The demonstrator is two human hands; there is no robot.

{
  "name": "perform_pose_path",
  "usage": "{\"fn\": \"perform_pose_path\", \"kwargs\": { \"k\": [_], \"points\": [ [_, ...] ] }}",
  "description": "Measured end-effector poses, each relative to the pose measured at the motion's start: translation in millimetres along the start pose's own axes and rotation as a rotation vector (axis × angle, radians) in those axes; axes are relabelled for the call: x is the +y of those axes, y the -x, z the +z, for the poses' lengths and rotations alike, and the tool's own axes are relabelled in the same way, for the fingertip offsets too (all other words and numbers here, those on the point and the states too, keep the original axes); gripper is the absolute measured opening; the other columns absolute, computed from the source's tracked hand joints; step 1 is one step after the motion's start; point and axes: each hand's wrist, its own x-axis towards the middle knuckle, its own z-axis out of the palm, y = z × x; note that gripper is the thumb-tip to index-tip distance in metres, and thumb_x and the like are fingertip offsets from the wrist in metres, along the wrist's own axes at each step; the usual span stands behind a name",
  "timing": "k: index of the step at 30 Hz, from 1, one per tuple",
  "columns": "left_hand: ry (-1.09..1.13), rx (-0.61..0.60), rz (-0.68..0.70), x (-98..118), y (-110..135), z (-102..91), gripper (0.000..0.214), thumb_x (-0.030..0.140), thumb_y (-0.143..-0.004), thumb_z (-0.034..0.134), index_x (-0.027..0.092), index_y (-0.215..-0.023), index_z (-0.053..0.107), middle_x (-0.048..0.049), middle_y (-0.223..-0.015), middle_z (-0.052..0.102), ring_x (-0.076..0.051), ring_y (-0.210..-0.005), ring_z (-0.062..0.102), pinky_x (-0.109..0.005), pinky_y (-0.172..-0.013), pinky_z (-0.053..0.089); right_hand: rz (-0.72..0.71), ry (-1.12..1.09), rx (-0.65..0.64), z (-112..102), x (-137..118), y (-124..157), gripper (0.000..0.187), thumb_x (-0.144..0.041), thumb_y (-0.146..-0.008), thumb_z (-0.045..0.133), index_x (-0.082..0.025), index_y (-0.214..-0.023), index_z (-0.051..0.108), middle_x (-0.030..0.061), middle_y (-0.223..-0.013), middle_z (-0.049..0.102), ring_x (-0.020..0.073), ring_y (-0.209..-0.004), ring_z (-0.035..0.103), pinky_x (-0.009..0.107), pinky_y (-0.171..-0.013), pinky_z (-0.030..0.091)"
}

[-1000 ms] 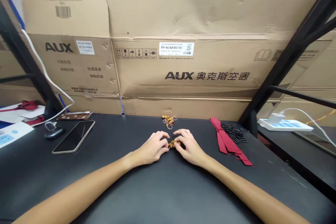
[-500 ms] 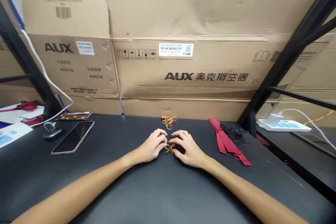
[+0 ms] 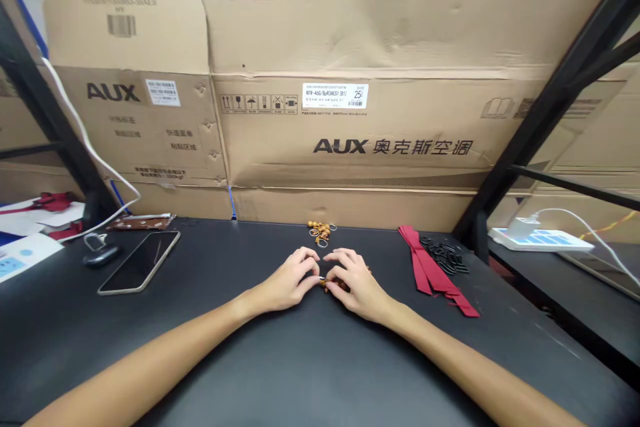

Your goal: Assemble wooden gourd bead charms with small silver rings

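My left hand (image 3: 290, 280) and my right hand (image 3: 356, 283) meet at the middle of the black table (image 3: 250, 360), fingertips pinched together on a small brown bead charm with a metal ring (image 3: 327, 282). Most of the charm is hidden between the fingers. Behind the hands, near the table's back edge, lies a little heap of similar wooden bead charms with rings (image 3: 320, 230). To the right lie red ribbons (image 3: 433, 270) and a cluster of black rings (image 3: 445, 253).
A phone (image 3: 139, 261) lies face up at the left, with a dark key fob (image 3: 100, 250), a brown packet (image 3: 143, 221) and a white cable (image 3: 90, 147) near it. Large cardboard boxes (image 3: 350, 80) wall the back. Black frame struts (image 3: 540, 113) rise at the right; a white power strip (image 3: 540, 239) lies beyond.
The fingers of both hands have shifted slightly around the bead charm, closing over it more. The hands stay in the same place on the table.
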Motion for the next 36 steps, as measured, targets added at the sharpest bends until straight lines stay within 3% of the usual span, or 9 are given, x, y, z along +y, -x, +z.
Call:
{"fn": "perform_pose_path", "kwargs": {
  "k": [4, 10, 15, 28, 36],
  "points": [
    [-0.072, -0.024, 0.029, 2.0, 2.7, 0.5, 0.008, 0.028, -0.088, 0.060, 0.020, -0.090, 0.061, -0.0080, -0.119, 0.050, -0.022, -0.112, 0.050, -0.037, -0.099, 0.042, -0.016, 0.011, 0.034, 0.8, -3.1, 0.4, 0.007, -0.020, -0.087, 0.056, -0.023, -0.083, 0.061, 0.0077, -0.121, 0.057, 0.0294, -0.123, 0.040, 0.051, -0.097, 0.039],
    [-0.147, -0.043, 0.066, 2.0, 2.5, 0.6, 0.014, 0.024, -0.093, 0.051, 0.020, -0.090, 0.063, -0.0083, -0.119, 0.051, -0.021, -0.110, 0.050, -0.037, -0.098, 0.042, -0.052, 0.023, 0.031, -1.1, -8.5, -0.1, 0.010, -0.021, -0.088, 0.053, -0.023, -0.084, 0.061, 0.0076, -0.121, 0.056, 0.0296, -0.124, 0.039, 0.051, -0.098, 0.038],
    [-0.146, -0.025, 0.066, -1.1, 2.3, 1.1, 0.013, 0.023, -0.093, 0.052, 0.021, -0.090, 0.065, -0.0073, -0.120, 0.051, -0.021, -0.111, 0.049, -0.036, -0.099, 0.042, 0.033, -0.005, 0.058, -1.7, -1.1, -0.1, 0.008, -0.019, -0.086, 0.055, -0.022, -0.083, 0.062, 0.0082, -0.119, 0.057, 0.0287, -0.122, 0.040, 0.049, -0.096, 0.039],
    [-0.030, -0.056, -0.020, -1.0, 0.7, -0.6, 0.016, 0.025, -0.094, 0.050, 0.019, -0.089, 0.063, -0.0080, -0.118, 0.050, -0.021, -0.111, 0.050, -0.038, -0.101, 0.041, 0.142, -0.300, 0.035, -2.8, 2.7, -1.4, 0.014, -0.021, -0.088, 0.054, -0.022, -0.077, 0.062, 0.0078, -0.118, 0.057, 0.0256, -0.116, 0.047, 0.048, -0.097, 0.039],
    [0.025, -0.072, -0.041, -2.4, 0.1, -1.4, 0.019, 0.026, -0.095, 0.049, 0.020, -0.087, 0.064, -0.0077, -0.118, 0.052, -0.021, -0.112, 0.051, -0.038, -0.101, 0.040, 0.158, -0.354, 0.014, -3.7, 0.8, -1.4, 0.018, -0.025, -0.090, 0.053, -0.022, -0.075, 0.062, 0.0081, -0.119, 0.057, 0.0256, -0.117, 0.046, 0.049, -0.100, 0.038]
  ]
}}
